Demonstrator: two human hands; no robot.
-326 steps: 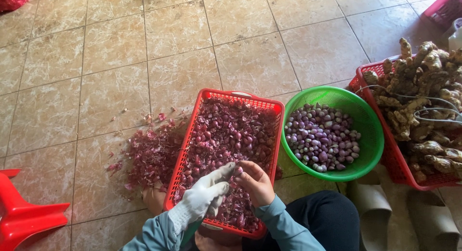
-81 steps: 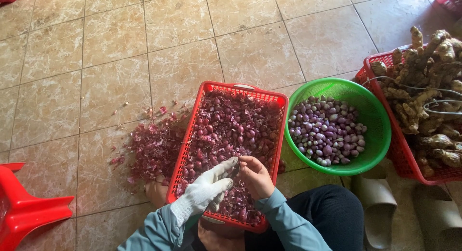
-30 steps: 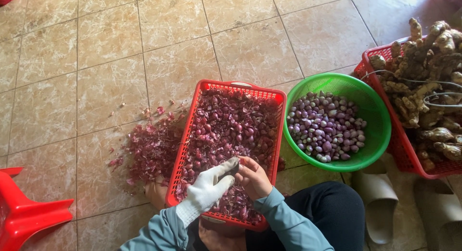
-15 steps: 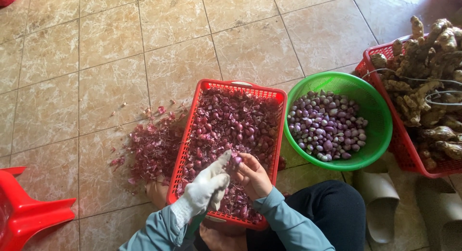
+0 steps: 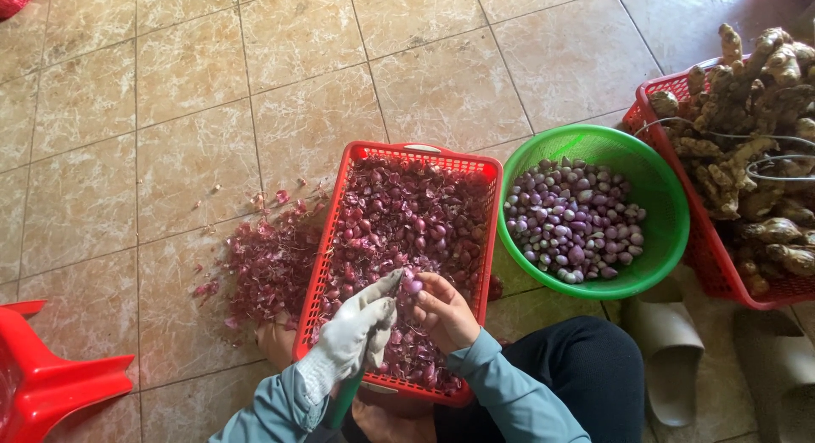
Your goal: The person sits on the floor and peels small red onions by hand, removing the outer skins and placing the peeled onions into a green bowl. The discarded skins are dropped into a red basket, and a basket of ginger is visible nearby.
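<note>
Left hand [image 5: 363, 326] wears a whitish work glove; fingers curled and pressed against a small purple shallot [image 5: 414, 285], gloved fingertips pinching it from the left; right hand [image 5: 447, 311] is bare, fingers bent and closed on the same shallot from the right; both hands meet over the near end of the red basket [image 5: 407, 151]; the shallot sits between the two sets of fingertips, just above the basket's contents; cannot tell whether either hand also holds a blade.

Red basket is rectangular, mesh-walled, resting on the tiled floor [image 5: 170, 112] and filled with unpeeled red shallots [image 5: 399, 226] mixed with loose skin; pile of purple-red skins [image 5: 267, 265] lies on the floor touching the basket's left wall.

Green round bowl [image 5: 658, 167] sits just beside the basket's right wall, holding peeled pale-purple shallots [image 5: 573, 222]; second red crate [image 5: 722, 265] touches the bowl's right side, heaped with knobbly ginger roots [image 5: 747, 120]; pale slippers [image 5: 671, 349] lie on the floor below the bowl and crate.

Red plastic stool [image 5: 42, 383] at bottom left, well apart from the hands; person's sleeves are light blue, trousers dark, knee [image 5: 586, 366] near the basket's near right corner.
</note>
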